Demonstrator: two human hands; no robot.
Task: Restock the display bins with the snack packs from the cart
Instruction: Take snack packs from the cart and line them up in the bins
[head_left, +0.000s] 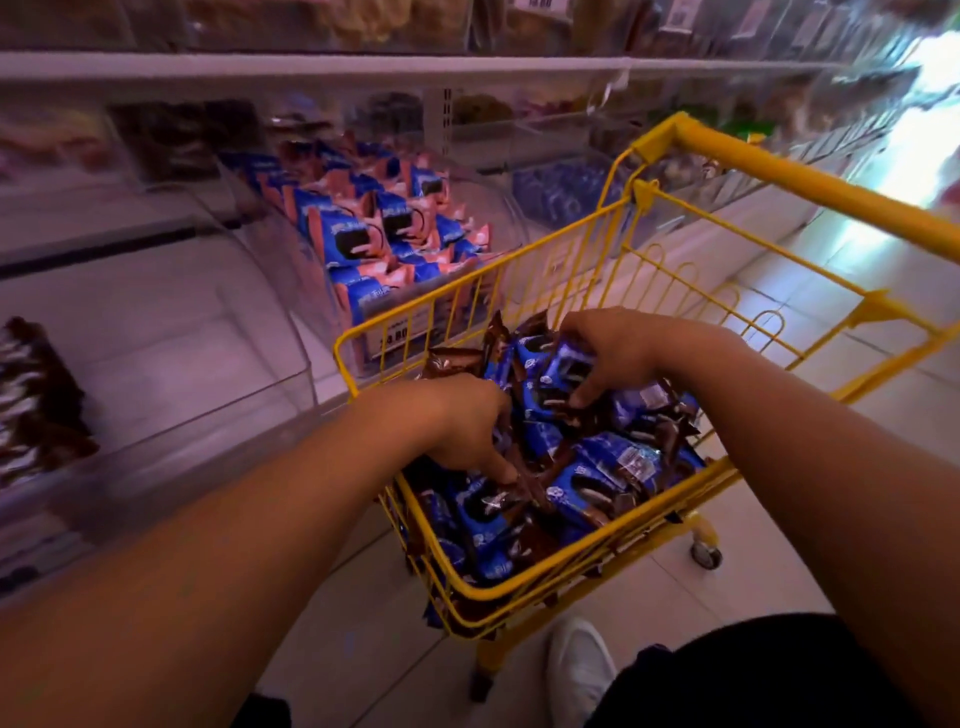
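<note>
I'm at the gathering step: both hands are down in the yellow cart (530, 584), left hand (462, 421) and right hand (613, 353) with fingers curled, grasping blue snack packs (597, 467). Next I must lift them to the bin (291, 374) left of the cart.

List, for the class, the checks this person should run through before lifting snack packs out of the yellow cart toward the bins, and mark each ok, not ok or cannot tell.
1. Left hand on packs: ok, its fingers dig into the blue and brown snack packs.
2. Right hand has a grip: ok, its fingers curl round a blue pack.
3. Stock left in the yellow cart: ok, the basket is full.
4. Room in the clear bin beside the cart: ok, mostly bare.
5. Flavour matches the bin of blue and pink packs: cannot tell, the print is blurred.
</note>
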